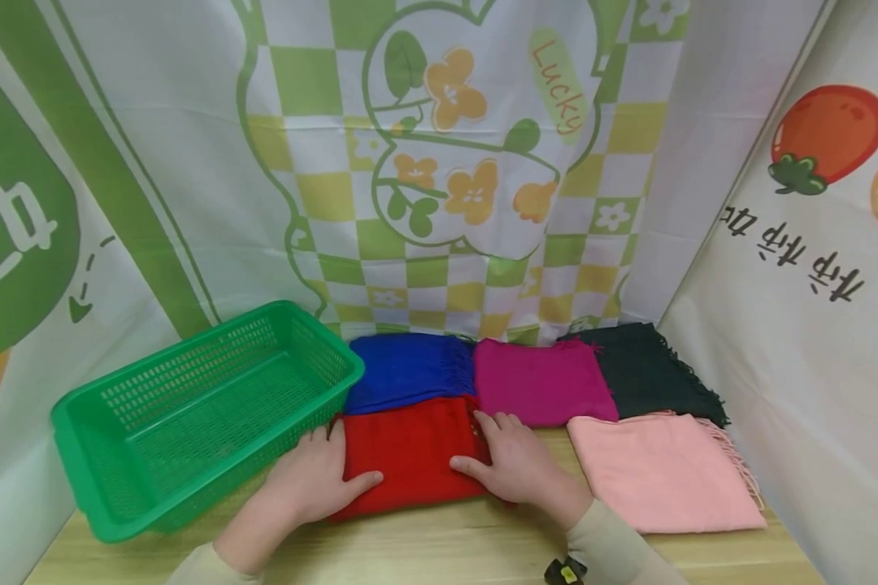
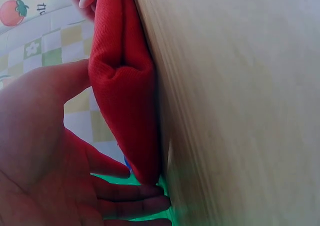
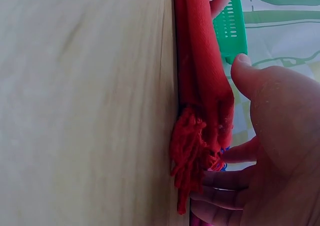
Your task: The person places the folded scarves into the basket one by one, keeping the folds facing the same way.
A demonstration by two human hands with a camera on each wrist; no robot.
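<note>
A folded red scarf point(image 1: 410, 455) lies flat on the wooden table between both hands. My left hand point(image 1: 318, 479) rests at its left edge, thumb over the top and fingers extended along the side. At the opposite edge is my right hand point(image 1: 515, 459), its thumb above the scarf and its fingers reaching along the fringed side. In the right wrist view, red fringe point(image 3: 187, 151) hangs beside those straight fingers. The left wrist view shows the scarf's thick folded layers point(image 2: 125, 85) with the left thumb touching them.
A green perforated basket point(image 1: 212, 414) stands at left. Behind the red scarf lies a folded blue scarf point(image 1: 406, 370), with a magenta one point(image 1: 541, 382) and a dark green one point(image 1: 644, 370) to its right. A pink scarf point(image 1: 662, 471) lies front right. Printed cloth point(image 1: 454, 162) hangs behind.
</note>
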